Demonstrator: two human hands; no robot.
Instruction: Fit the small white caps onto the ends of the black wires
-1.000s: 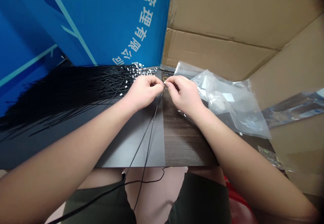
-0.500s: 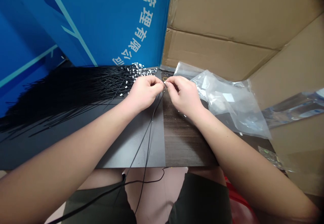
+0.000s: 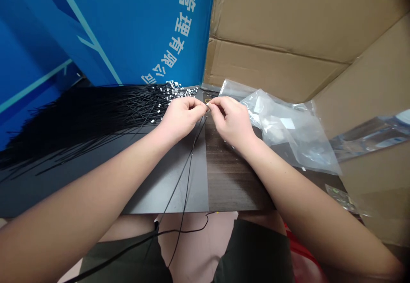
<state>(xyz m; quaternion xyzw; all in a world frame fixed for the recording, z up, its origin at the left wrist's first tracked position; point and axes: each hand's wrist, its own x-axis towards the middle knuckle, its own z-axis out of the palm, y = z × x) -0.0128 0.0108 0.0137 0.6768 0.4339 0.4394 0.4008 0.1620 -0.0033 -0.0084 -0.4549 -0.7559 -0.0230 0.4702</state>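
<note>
My left hand (image 3: 182, 118) and my right hand (image 3: 231, 120) meet at their fingertips above the far edge of the dark table (image 3: 166, 185). Between them a tiny white connector (image 3: 207, 108) sits in my right fingers, and my left fingers pinch the end of a thin black wire (image 3: 187, 180). That wire runs down past the table's near edge towards my lap. To the left of my left hand lies a dense bundle of black wires (image 3: 80, 125), its ends tipped with small white connectors (image 3: 169, 91). The fingers hide the exact joint.
A crumpled clear plastic bag (image 3: 288, 129) lies to the right of my right hand. A small clear packet (image 3: 341, 198) rests near the right table edge. A blue printed board (image 3: 128, 27) and brown cardboard (image 3: 275, 31) stand behind the table. Something red (image 3: 301, 261) lies below.
My hands stay together at the same small connector, with only slight finger movement. The whole view has shifted slightly.
</note>
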